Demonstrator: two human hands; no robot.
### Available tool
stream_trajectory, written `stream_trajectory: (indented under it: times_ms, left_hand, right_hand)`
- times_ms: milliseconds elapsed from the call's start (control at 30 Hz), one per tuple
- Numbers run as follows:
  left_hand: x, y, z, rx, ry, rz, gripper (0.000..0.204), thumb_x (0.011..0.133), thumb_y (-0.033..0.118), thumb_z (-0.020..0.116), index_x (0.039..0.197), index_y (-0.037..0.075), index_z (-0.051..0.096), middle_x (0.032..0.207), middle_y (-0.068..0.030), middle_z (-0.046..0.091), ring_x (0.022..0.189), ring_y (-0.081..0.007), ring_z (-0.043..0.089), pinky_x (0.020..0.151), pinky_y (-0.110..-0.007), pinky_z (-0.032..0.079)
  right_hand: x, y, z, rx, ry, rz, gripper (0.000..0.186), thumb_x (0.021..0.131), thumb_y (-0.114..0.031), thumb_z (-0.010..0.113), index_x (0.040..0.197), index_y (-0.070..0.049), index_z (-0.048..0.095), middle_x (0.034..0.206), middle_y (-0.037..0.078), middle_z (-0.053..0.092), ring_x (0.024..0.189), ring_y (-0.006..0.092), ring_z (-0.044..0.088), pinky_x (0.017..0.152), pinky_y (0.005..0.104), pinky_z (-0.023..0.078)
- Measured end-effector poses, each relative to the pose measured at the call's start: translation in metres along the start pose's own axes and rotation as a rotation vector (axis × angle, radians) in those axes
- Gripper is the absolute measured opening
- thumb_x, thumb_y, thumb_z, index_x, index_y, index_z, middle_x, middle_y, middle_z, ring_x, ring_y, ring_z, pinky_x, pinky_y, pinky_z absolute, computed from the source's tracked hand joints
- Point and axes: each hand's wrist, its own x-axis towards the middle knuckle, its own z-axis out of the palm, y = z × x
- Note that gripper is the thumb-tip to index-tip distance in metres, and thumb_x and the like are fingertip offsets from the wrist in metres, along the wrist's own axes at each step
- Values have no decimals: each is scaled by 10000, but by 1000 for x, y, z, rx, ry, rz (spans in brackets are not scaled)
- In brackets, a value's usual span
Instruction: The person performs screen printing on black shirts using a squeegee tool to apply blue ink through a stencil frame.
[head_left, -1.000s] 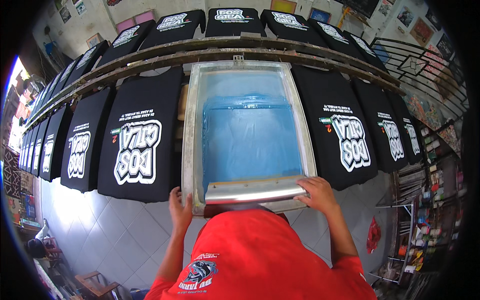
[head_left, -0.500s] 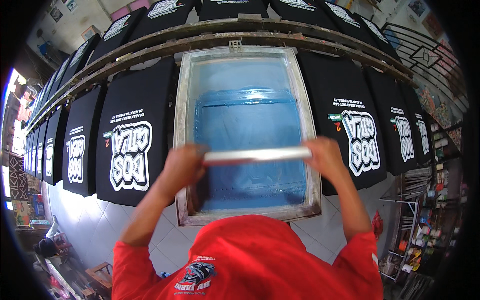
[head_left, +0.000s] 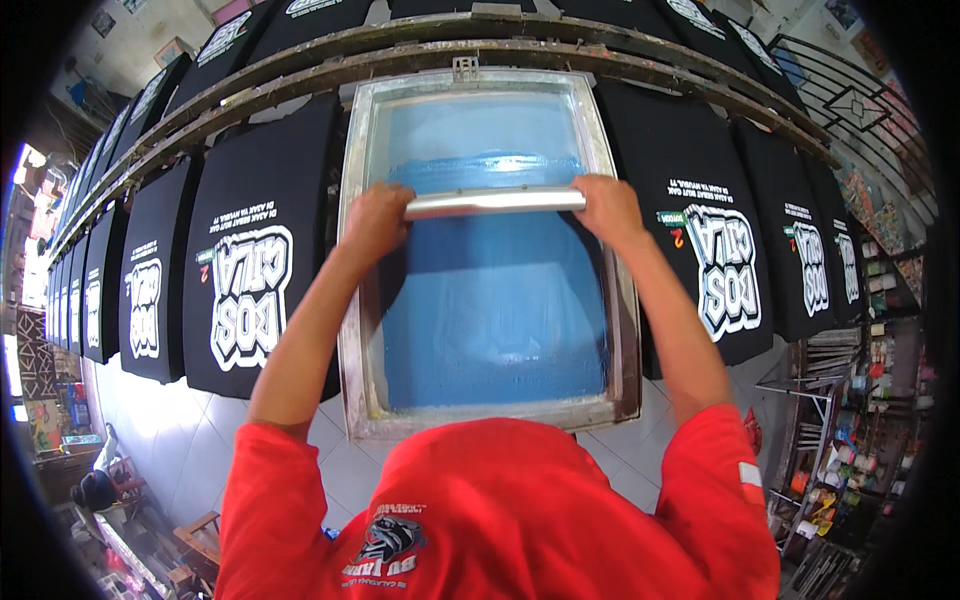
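My left hand (head_left: 379,222) and my right hand (head_left: 609,211) are wrapped round the two ends of a squeegee (head_left: 495,202) with a pale, metallic-looking handle. It lies crosswise over the upper half of a screen printing frame (head_left: 627,300). The mesh (head_left: 490,320) inside is blue, paler along its far strip, with a glossy ridge of wet ink (head_left: 480,168) just beyond the squeegee. Its blade is hidden under the handle. What lies beneath the screen cannot be made out.
Black printed shirts lie in rows at both sides, one (head_left: 245,260) left and one (head_left: 700,240) right of the frame. Wooden rails (head_left: 400,62) run behind, with more shirts beyond. A rack with small containers (head_left: 850,460) stands at the right, over a tiled floor (head_left: 175,440).
Both hands have pushed the squeegee away from me, from the lower middle of the screen to its upper part. My arms are stretched further out, and the view has shifted slightly.
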Motion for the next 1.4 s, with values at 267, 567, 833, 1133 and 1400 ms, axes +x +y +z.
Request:
stream_trajectory:
  times_ms: [267,567,833,1133,1400]
  left_hand:
    - [-77,70,-89,-313,-353,-67,194,680,150,710,825,22,695,789,-217,660,793,-404,647,725,-456,508]
    - [-172,123,-58,-259,-317,-92,128,685,93,661,795,28,651,769,-181,618,801,-388,611,723,-465,481]
    - [-187,125,-35,-86,26,-37,320,620,-6,652,935,49,633,878,-122,622,882,-346,600,743,-454,510]
    - [-238,150,-49,-156,-61,48,340,600,18,686,934,47,630,883,-72,627,858,-278,605,693,-379,523]
    - [-214,126,-9,34,75,113,258,682,50,637,937,30,673,921,-39,670,823,-192,631,683,-297,546]
  right_hand:
    - [-79,-65,-99,100,-386,31,248,652,-227,811,798,-53,711,739,169,671,733,371,658,675,424,514]
    - [-192,-99,-75,55,-314,114,191,689,-193,777,804,-74,682,792,133,675,749,340,660,680,429,518]
    - [-203,-98,-53,-57,22,28,231,674,-112,755,876,-86,647,838,92,670,840,299,657,698,427,528]
    - [-269,-131,-66,-35,-85,67,309,639,-44,734,939,-89,675,932,59,699,854,262,660,706,377,538]
    - [-232,-108,-31,-57,67,-3,239,683,-17,680,917,-64,676,930,44,692,818,212,656,705,312,551]
